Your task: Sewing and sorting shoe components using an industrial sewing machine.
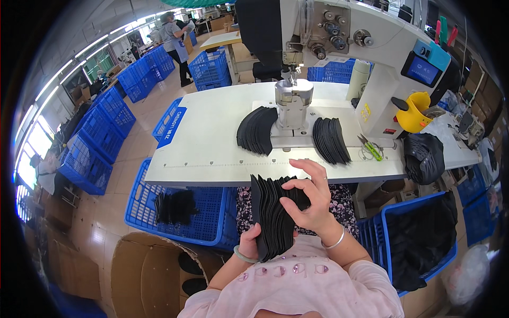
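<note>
A left hand [249, 243] gripped a black stack [273, 217] before the sewing table [207, 127].
The right hand [314, 204] curled at its upper edge, pinch unclear; a slackened left grip could have spilled pieces.

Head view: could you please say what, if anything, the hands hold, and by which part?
A stack of black pieces: the left hand grips its lower part; right hand at its upper right, hold unclear.

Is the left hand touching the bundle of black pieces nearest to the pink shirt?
Touching. The head view shows the left hand at the lower part of the bundle of black pieces, its thumb lying against the bundle's left side.
</note>
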A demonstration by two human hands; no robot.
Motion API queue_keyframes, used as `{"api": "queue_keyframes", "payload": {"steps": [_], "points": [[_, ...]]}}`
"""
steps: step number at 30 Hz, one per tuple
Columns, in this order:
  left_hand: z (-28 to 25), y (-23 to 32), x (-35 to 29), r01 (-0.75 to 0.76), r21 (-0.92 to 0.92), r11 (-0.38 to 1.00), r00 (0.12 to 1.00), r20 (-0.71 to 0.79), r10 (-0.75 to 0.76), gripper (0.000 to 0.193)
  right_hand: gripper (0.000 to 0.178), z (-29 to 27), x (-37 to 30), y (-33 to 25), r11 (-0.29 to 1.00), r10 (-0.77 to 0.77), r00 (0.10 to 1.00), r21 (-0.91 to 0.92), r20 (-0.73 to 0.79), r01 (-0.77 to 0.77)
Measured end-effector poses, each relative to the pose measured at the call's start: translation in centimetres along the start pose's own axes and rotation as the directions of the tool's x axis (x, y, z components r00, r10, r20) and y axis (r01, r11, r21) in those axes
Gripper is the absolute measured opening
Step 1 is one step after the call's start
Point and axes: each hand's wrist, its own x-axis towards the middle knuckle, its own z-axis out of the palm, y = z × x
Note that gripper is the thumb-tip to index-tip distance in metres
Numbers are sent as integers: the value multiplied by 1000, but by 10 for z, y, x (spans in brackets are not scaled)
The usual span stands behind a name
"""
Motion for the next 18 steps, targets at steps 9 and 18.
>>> {"api": "queue_keyframes", "payload": {"steps": [9,18], "points": [[6,1,2,3,2,1000,1000,-6,-3,84,33,-4,1,2,992,-112,993,-56,44,115],[7,2,4,-7,36,999,1000,-1,7,84,25,-9,3,0,992,-56,997,-108,50,61]]}}
